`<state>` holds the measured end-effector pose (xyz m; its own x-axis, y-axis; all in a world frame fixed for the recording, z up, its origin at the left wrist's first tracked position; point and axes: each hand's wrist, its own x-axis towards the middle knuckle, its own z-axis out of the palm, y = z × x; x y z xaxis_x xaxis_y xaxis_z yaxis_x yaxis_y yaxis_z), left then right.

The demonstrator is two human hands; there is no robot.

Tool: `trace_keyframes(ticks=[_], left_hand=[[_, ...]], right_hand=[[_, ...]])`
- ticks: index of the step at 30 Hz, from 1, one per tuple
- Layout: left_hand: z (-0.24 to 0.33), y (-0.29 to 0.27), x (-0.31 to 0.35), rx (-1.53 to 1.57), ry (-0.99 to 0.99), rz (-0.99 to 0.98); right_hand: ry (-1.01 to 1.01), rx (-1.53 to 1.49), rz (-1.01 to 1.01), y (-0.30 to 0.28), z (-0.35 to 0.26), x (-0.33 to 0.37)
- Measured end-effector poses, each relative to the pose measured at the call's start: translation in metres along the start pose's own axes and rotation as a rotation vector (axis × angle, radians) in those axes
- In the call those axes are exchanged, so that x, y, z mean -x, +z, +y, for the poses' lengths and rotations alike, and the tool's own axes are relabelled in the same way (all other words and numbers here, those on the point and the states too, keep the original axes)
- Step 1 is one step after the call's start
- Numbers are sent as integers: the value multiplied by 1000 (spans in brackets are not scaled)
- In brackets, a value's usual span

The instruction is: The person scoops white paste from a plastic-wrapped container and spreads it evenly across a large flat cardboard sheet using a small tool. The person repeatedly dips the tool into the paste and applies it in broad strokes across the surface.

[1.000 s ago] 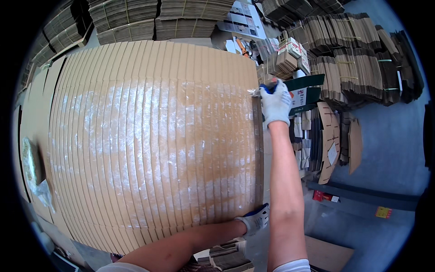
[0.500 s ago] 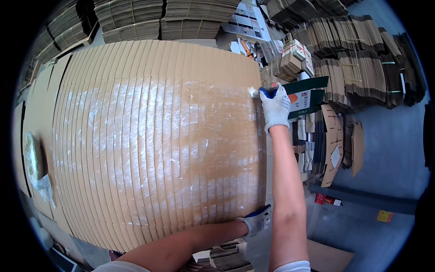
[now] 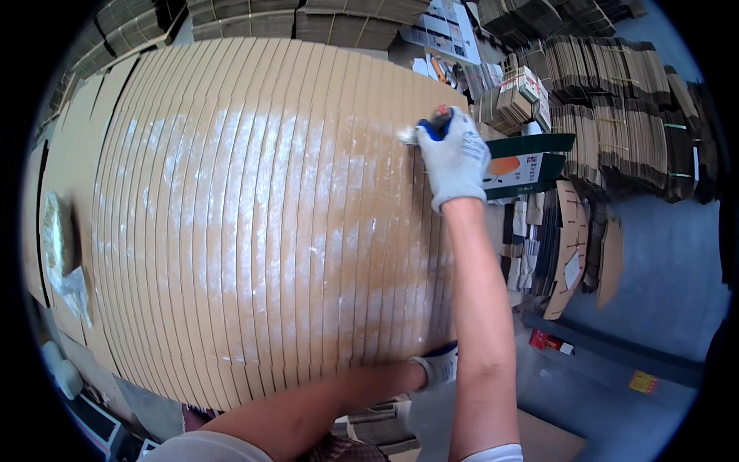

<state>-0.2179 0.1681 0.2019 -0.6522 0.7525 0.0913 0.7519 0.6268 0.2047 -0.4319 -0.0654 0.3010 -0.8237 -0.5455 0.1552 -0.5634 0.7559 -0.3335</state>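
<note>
A wide fan of overlapping brown cardboard sheets [image 3: 254, 231] spreads before me, with a wet, shiny film over its middle. My right hand [image 3: 454, 150], in a white and blue glove, is closed round a brush [image 3: 408, 137]. Its pale bristles lie at the fan's upper right part, and its dark handle end with a red spot pokes up above the fingers. At the lower right corner of the fan rests my gloved left hand [image 3: 439, 368]. My right forearm partly covers it, and its fingers are hidden.
On the fan's left side lies a plastic-wrapped roll [image 3: 60, 242]. A green printed carton piece [image 3: 531, 162] sits just right of my right hand. Bundled cardboard stacks [image 3: 608, 108] stand at the right, more stacks [image 3: 350, 29] at the back. A dark bar [image 3: 616, 350] crosses the floor.
My right hand has moved left and slightly up with the brush, from the fan's right edge onto the sheets. The whole view has shifted a little. My left hand stays at the lower corner.
</note>
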Motion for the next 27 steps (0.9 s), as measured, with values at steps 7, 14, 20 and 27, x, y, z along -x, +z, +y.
trace_keyframes(ticks=[7, 14, 20, 27], left_hand=[[-5, -8, 9, 136, -11, -78], [37, 22, 25, 1162, -62, -174], [9, -110, 161, 551, 186, 9], [-50, -173, 351, 391, -552, 377]], right_hand=[[1, -495, -107, -32, -2, 74], [46, -361, -127, -28, -16, 123], [63, -188, -91, -32, -27, 112], [64, 35, -132, -26, -38, 133]])
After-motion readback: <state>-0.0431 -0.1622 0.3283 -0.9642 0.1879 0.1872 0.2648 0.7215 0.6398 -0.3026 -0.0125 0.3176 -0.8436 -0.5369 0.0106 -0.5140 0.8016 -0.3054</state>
